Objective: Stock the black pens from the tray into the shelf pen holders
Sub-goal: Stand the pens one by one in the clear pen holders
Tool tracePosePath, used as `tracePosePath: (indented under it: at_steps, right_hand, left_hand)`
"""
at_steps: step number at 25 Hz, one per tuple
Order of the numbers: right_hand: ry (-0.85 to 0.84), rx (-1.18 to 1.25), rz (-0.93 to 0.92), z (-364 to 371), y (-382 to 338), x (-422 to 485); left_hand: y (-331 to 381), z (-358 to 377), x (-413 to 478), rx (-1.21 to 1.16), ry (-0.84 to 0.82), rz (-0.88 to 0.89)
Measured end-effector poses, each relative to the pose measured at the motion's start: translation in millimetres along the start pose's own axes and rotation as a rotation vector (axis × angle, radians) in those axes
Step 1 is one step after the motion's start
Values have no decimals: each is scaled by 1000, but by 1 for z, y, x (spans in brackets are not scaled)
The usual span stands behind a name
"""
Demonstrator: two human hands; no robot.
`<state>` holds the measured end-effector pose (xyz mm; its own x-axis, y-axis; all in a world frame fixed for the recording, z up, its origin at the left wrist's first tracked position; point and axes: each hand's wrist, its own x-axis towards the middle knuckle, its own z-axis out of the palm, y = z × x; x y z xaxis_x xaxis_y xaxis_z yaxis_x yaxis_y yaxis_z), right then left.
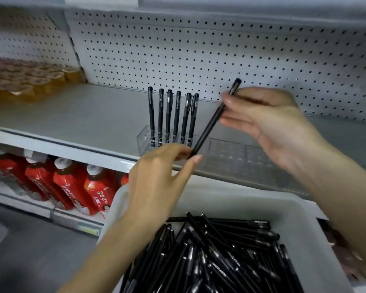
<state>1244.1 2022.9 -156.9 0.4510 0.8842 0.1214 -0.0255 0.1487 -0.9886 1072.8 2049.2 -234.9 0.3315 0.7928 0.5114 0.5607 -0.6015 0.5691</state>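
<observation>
Holding one slim black plastic pen (pixel 211 123) slanted between your right hand (pixel 268 121) and left hand (pixel 156 176).
Your right hand pinches it just below the cap and your left pinches the lower tip. Expect it to be light, stiff and rather slick, so grip the barrel. Just behind, the clear plastic pen holder (pixel 142 138) on the grey shelf (pixel 82 115) carries six upright pens (pixel 171 115). The grey plastic tray (pixel 230 199) below holds a heap more.
</observation>
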Motion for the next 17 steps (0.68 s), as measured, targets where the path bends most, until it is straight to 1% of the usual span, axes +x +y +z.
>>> tracePosePath:
  at_steps: [2, 4, 6, 8, 13, 17]
  right_hand:
    - [69, -109, -150, -1, -9, 15]
    - [107, -231, -246, -2, -10, 28]
    - [86, -309, -252, -1, -2, 35]
    - [48, -352, -251, 1, 6, 39]
    - [-51, -489, -241, 4, 19, 47]
    - [-130, -709, -207, 10, 27, 49]
  left_hand:
    - [-11, 1, 7, 205, -40, 122]
    - [-20, 4, 9, 291, -155, 142]
    - [-27, 10, 7, 348, -251, 168]
    - [-31, 14, 6, 384, -286, 196]
    - [-32, 13, 10, 347, -287, 180]
    - [-34, 14, 7, 307, -274, 187]
